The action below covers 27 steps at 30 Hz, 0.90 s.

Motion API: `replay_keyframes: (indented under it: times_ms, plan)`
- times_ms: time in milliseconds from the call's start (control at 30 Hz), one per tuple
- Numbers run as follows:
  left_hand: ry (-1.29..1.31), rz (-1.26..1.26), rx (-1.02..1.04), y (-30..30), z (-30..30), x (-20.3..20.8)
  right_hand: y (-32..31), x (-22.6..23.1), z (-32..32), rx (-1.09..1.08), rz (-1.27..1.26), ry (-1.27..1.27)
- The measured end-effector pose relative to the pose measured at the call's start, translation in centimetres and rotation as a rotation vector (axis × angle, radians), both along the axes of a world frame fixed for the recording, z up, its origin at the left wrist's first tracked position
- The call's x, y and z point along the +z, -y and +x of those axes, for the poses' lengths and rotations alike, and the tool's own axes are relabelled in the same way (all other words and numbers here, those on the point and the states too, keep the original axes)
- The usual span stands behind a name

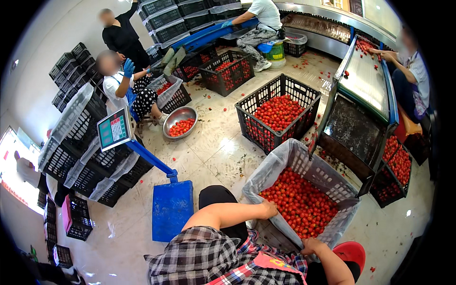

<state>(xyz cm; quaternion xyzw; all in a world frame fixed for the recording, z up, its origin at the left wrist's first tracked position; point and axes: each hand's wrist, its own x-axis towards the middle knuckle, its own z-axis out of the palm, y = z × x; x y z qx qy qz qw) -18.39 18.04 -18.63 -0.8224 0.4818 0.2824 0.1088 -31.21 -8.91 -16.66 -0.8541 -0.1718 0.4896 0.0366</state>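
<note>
A black plastic crate with a pale plastic liner (pixel 311 161) stands on the floor right in front of me. Small red cherry tomatoes (pixel 304 204) fill its lower part. My left hand (pixel 269 209) is closed over the crate's left rim. On the near rim, close to the corner, my right hand (pixel 312 245) is also closed, its fingers partly hidden. Just beyond is another black crate (pixel 242 110), unlined, with more tomatoes inside.
A blue platform scale (pixel 172 213) stands to my left, its display (pixel 113 129) on a post. A sorting machine with a chute (pixel 351 123) rises at the right. Stacked crates (pixel 78 147) and a steel bowl (pixel 183 114) are leftward. Several people sit or stand around.
</note>
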Motion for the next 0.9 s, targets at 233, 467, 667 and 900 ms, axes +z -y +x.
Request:
replay_keyframes:
  times_ms: [233,467,667,900]
  plan:
    - [-0.128,-0.050,-0.060,2.5,1.7,0.0,2.5,-1.1,-1.3,-0.091,0.112,0.070]
    - [-0.305,0.030,0.047,-3.2,1.7,1.4,-1.9,0.5,1.3,-0.044,0.122,0.033]
    - [-0.260,0.151,-0.200,0.8,1.6,-0.7,-0.8,-1.1,-1.3,-0.019,0.099,-0.082]
    - [-0.128,0.003,-0.068,1.2,4.5,0.9,-3.0,4.2,4.4,-0.120,-0.162,0.019]
